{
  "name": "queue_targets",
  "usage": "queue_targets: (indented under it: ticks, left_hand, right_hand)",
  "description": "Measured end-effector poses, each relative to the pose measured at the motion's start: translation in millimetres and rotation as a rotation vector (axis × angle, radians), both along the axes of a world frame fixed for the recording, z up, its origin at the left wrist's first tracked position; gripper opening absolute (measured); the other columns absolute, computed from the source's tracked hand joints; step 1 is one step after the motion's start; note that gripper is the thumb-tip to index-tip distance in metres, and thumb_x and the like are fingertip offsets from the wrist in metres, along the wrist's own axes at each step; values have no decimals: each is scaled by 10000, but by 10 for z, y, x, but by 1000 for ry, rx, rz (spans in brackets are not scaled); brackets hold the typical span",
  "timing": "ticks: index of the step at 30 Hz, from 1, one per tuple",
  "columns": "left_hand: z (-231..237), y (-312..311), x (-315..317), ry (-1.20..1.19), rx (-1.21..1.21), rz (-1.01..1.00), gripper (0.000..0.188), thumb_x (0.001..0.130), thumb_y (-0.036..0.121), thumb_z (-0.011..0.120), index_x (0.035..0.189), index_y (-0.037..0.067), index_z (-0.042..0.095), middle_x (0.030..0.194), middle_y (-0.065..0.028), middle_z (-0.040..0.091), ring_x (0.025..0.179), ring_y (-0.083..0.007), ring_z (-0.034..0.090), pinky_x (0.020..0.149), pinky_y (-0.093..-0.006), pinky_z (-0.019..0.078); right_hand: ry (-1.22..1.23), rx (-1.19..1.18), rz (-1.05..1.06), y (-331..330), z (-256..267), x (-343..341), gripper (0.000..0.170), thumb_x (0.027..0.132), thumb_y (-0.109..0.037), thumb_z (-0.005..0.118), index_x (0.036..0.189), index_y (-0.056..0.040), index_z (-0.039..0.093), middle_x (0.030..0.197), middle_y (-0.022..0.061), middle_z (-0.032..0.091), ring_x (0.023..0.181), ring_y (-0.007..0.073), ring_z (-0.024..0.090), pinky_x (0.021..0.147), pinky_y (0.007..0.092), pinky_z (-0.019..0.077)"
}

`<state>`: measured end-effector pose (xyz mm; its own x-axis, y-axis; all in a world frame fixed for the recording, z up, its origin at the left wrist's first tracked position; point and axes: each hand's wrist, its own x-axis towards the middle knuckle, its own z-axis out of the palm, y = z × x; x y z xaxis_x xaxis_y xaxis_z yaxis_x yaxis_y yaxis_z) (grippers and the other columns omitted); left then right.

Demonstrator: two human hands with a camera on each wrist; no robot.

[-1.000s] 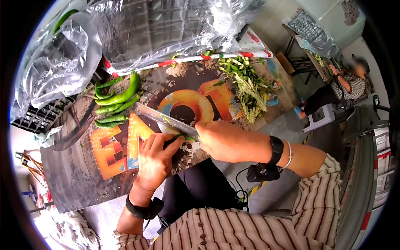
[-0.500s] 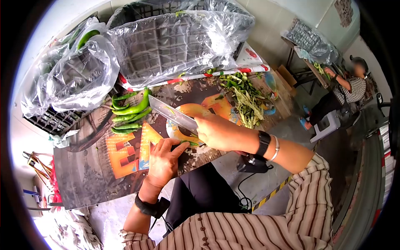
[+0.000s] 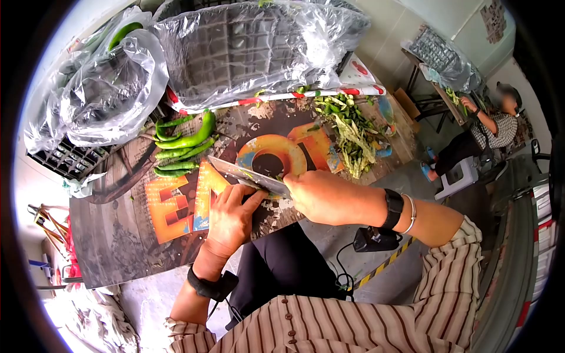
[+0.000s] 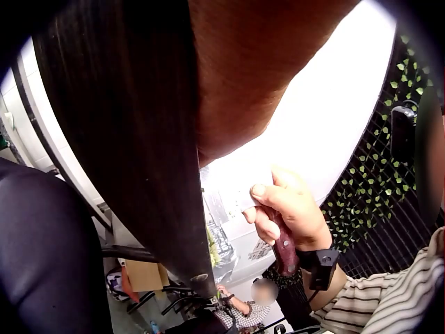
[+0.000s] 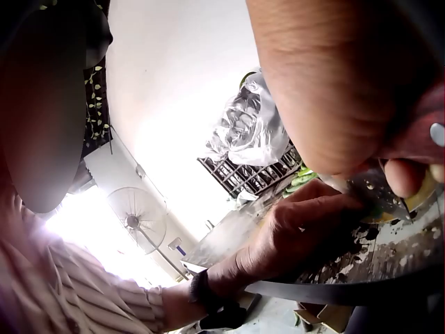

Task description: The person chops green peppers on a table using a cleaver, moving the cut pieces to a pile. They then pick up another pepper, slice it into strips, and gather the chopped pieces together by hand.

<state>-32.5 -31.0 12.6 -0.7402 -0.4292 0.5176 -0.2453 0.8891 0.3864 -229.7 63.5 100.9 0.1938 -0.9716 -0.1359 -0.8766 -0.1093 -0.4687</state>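
In the head view my right hand [image 3: 321, 197] grips a kitchen knife, its wide blade [image 3: 247, 175] slanting up and left over the table. The knife's red-brown handle [image 4: 286, 250] shows in the left wrist view. Close beside the blade, my left hand [image 3: 231, 217] has bent fingers and thumb around a green chili pepper, now mostly hidden behind hand and blade. Whole green chili peppers [image 3: 187, 141] lie in a group beyond the left hand. A pile of cut green pepper pieces [image 3: 353, 132] lies toward the table's right end.
The printed wooden table [image 3: 112, 235] ends just in front of my lap. Plastic-lined crates [image 3: 235, 53] stand along its back, with another black crate [image 3: 70, 159] at the left. Far right, another person [image 3: 497, 123] sits at a separate table.
The knife rose off the pepper, and has since come down beside the left hand's fingers, its blade lying flatter. The left hand keeps its place. The head view has shifted slightly.
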Motion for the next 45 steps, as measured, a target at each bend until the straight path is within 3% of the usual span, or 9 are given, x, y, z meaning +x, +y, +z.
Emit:
queue_targets:
  ticks: [6,19,21,27,31,32,33,36,45]
  left_hand:
    - [-8,-11,15,-65,0,-7,401,717,11,615,1088,138,698,989,-46,603,914,-264,590,794,-370,515]
    - [-8,-30,20,-35,41,-14,402,684,9,623,1058,134,701,1008,-38,611,914,-261,587,801,-372,516]
    - [-3,-24,21,-33,40,-19,404,680,7,626,1056,132,702,1007,-39,612,911,-262,588,802,-371,516]
    - [-25,-33,33,-9,6,-29,385,677,-5,629,1034,119,704,996,-44,614,904,-272,595,806,-376,516]
    - [-47,-38,23,25,10,-21,336,692,-2,639,1003,109,703,959,-46,621,896,-272,599,798,-381,514]
    - [-48,-38,27,36,11,-29,333,694,-3,637,1000,108,705,957,-43,622,895,-270,600,797,-380,514]
    - [-50,-39,31,46,14,-34,330,696,-4,635,998,108,706,956,-40,623,893,-268,601,796,-380,515]
    - [-15,-24,33,30,22,-29,327,701,0,637,1002,104,711,955,-36,624,897,-265,605,804,-377,515]
    - [19,-16,37,50,34,-30,344,690,8,643,1014,91,721,953,-37,625,921,-250,613,824,-354,513]
  right_hand:
    - [25,61,27,-35,69,3,145,883,-78,545,897,57,495,700,252,612,694,441,634,624,507,503]
    - [-57,81,-2,-120,-107,-31,126,841,-46,560,857,75,530,745,264,607,732,428,626,663,488,496]
    - [-68,-89,122,-151,-195,-83,173,878,-94,553,855,60,478,708,264,581,709,460,595,644,515,460]
    - [-124,-123,50,-449,-380,24,157,872,-89,549,856,62,513,723,265,590,740,452,605,675,499,472]
    - [99,-268,193,-533,-425,-78,143,867,-93,553,842,46,531,772,269,598,736,448,599,670,489,478]
    - [328,-363,449,-506,-402,-159,144,875,-94,549,878,50,537,813,281,582,728,455,592,666,491,481]
    - [328,-361,458,-440,-297,-152,144,875,-94,549,878,50,537,813,281,582,728,455,592,666,491,481]
    - [-38,-103,9,-182,-74,-38,152,883,-92,536,907,56,511,765,267,597,713,445,598,653,503,480]
    - [-27,-2,67,-67,-41,-20,160,875,-83,544,915,62,492,683,249,595,683,434,618,613,500,487]
